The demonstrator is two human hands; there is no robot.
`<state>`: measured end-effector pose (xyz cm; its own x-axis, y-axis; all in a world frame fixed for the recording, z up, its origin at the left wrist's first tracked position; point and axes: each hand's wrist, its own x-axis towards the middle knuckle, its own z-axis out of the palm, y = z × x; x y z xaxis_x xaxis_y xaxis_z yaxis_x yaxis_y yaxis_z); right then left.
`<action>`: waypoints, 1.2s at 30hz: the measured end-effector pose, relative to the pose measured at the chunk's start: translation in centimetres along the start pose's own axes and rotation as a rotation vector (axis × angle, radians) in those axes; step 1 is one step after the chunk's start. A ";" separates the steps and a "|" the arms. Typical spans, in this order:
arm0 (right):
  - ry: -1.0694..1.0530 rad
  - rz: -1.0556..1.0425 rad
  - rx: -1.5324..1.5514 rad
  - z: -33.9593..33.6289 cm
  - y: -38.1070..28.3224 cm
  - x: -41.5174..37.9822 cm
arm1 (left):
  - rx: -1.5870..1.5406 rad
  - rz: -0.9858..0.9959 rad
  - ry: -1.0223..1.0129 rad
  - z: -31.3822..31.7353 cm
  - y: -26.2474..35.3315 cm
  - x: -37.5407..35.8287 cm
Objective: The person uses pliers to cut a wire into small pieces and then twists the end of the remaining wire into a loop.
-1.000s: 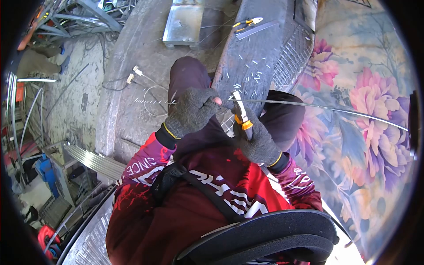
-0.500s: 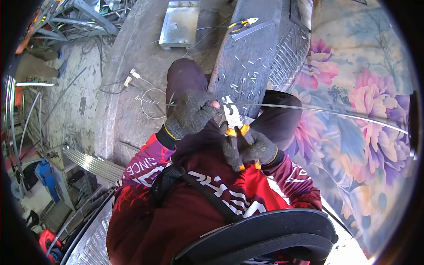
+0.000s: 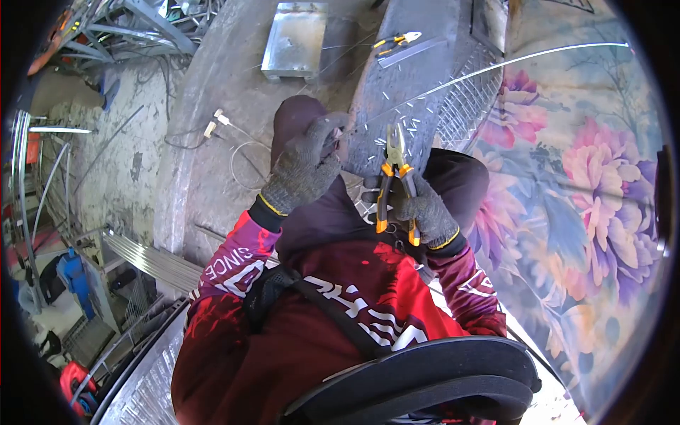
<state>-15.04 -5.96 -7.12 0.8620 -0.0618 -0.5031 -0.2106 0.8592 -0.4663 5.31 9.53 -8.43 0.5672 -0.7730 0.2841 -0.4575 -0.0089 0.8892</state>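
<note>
My left hand (image 3: 306, 166), in a dark grey glove with bare fingertips, is closed on the end of a long thin metal rod (image 3: 524, 59). The rod rises in a gentle curve to the upper right. In my gloved right hand (image 3: 428, 212) is a pair of combination pliers (image 3: 395, 152) with black and orange handles. Their jaws point away from me, a little apart, and do not touch the rod. Short cut rod pieces (image 3: 400, 122) lie scattered over the dark plank (image 3: 375, 99) just beyond the jaws.
Another pair of pliers (image 3: 397, 44) and a flat metal strip (image 3: 413, 52) lie farther up the plank. A metal box (image 3: 295, 41) is on the floor at its left. Floral sheeting (image 3: 559, 184) covers the right side. Metal bars (image 3: 149, 258) are at the left.
The rod has swung upward, its far end now at the upper right. My left hand has turned and lifted slightly. The pliers have moved right, away from the left hand.
</note>
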 end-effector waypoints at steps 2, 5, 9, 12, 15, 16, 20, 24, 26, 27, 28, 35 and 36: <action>0.008 0.006 -0.040 -0.3 0.6 0.2 | 0.093 -0.024 -0.028 -0.4 -0.5 -0.1; -0.044 0.030 -0.078 -0.2 1.0 0.4 | 0.243 0.021 -0.029 -0.5 -2.3 -0.9; -0.075 0.015 -0.165 0.3 1.2 0.9 | 0.584 0.141 -0.065 -1.8 -2.1 -1.5; -0.065 0.020 -0.263 0.1 1.0 1.1 | 0.488 -0.014 -0.160 -2.1 -2.8 -2.7; -0.122 0.068 -0.404 0.3 0.8 1.2 | 0.477 -0.015 -0.198 -2.1 -3.3 -3.3; -0.176 0.084 -0.388 0.4 0.9 1.2 | 0.472 -0.012 -0.199 -1.9 -3.1 -3.3; -0.282 0.048 -0.340 1.2 1.1 1.1 | 0.496 0.036 -0.235 -1.3 -1.6 -2.1; -0.404 0.012 -0.190 0.7 1.4 0.6 | 0.570 0.127 -0.231 -0.9 -1.4 -1.2; -0.394 0.015 -0.153 0.6 1.5 0.5 | 0.546 0.141 -0.238 -0.7 -1.5 -0.8; -0.385 0.025 -0.115 0.6 1.5 0.5 | 0.523 0.149 -0.243 -0.7 -1.5 -0.7; -0.384 0.023 -0.113 0.7 1.4 0.4 | 0.523 0.151 -0.245 -0.6 -1.6 -0.7; -0.379 -0.021 -0.113 1.3 0.7 -0.1 | 0.474 0.214 -0.167 0.4 -2.7 -0.2; -0.377 -0.021 -0.103 1.2 0.8 -0.1 | 0.439 0.280 -0.097 0.6 -2.9 -0.2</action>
<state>-14.73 -4.67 -6.54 0.9716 0.1287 -0.1985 -0.2195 0.8031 -0.5540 6.14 9.31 -11.29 0.3255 -0.8388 0.4364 -0.8380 -0.0421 0.5440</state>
